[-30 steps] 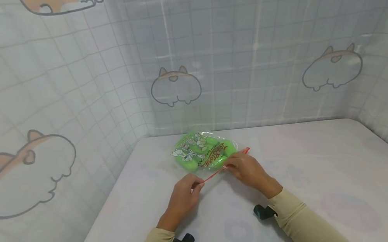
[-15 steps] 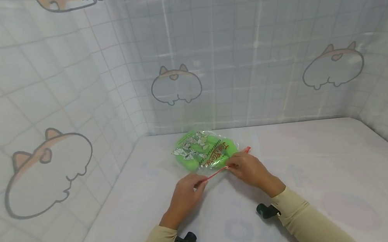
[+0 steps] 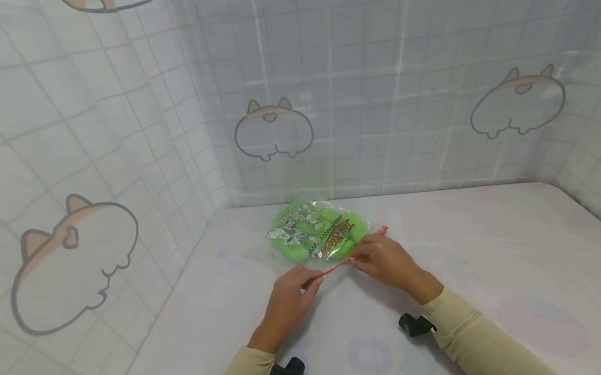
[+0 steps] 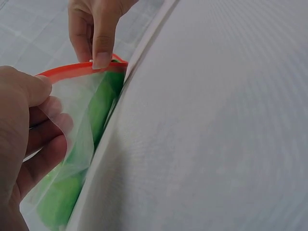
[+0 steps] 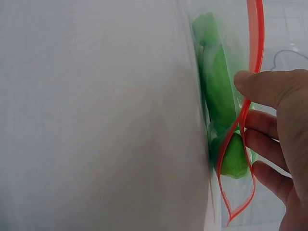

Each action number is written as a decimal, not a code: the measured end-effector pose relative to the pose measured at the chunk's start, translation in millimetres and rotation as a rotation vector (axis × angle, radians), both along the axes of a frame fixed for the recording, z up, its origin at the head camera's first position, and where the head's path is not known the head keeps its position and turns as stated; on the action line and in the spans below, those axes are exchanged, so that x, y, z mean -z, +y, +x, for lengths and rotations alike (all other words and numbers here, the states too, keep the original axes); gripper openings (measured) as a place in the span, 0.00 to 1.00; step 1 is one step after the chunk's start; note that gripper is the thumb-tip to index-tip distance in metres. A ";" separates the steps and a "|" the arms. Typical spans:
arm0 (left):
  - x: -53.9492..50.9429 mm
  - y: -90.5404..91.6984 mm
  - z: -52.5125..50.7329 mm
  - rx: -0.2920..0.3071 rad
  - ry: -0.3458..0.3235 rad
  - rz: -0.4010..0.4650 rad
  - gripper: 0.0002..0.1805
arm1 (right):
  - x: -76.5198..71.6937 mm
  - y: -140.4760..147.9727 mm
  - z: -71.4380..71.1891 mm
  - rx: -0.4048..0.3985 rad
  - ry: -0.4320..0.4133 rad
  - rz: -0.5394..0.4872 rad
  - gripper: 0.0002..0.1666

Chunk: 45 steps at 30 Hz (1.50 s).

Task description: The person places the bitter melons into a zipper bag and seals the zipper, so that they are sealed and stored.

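Observation:
A clear zip bag (image 3: 312, 231) with green rounded things (image 5: 222, 86) inside lies at the back of the table; red lettering and cartoon figures are printed on it. Its red zip edge (image 3: 335, 267) faces the person. My left hand (image 3: 288, 296) pinches the left end of that edge between thumb and fingers. Farther right, my right hand (image 3: 389, 264) pinches the edge too, a short stretch away. In the right wrist view, the red strips of the bag's mouth (image 5: 220, 166) stand apart on one side of my right hand. What the green things are cannot be told.
The pale table (image 3: 482, 266) carries faint pastel prints. A white gridded curtain (image 3: 380, 113) with corgi drawings hangs behind it and along both sides. Black wrist cameras (image 3: 288, 373) sit below the beige cuffs.
My left hand has shifted slightly right along with the red edge it pinches, and my right hand slightly right too. Both grips stay the same. The bag has hardly moved.

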<state>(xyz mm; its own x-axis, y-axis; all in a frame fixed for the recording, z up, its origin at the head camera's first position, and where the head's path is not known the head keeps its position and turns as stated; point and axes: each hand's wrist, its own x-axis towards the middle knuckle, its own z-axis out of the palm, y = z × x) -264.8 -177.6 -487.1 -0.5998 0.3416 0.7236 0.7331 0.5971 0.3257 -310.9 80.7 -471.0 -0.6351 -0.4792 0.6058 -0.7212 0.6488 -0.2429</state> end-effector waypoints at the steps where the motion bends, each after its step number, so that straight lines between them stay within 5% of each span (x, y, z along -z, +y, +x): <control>1: 0.0 0.2 0.1 -0.001 -0.002 -0.001 0.08 | -0.3 -0.2 0.3 -0.002 0.002 0.005 0.08; 45: 0.2 -2.1 6.1 -0.008 0.003 -0.009 0.07 | 1.9 14.6 0.3 0.051 0.107 -0.045 0.06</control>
<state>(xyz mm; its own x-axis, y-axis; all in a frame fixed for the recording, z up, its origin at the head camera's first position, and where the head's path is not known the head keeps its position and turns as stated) -258.7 -179.7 -487.3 -0.6002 0.3433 0.7225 0.7295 0.6053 0.3184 -310.6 95.2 -472.9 -0.5889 -0.4184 0.6915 -0.7106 0.6756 -0.1963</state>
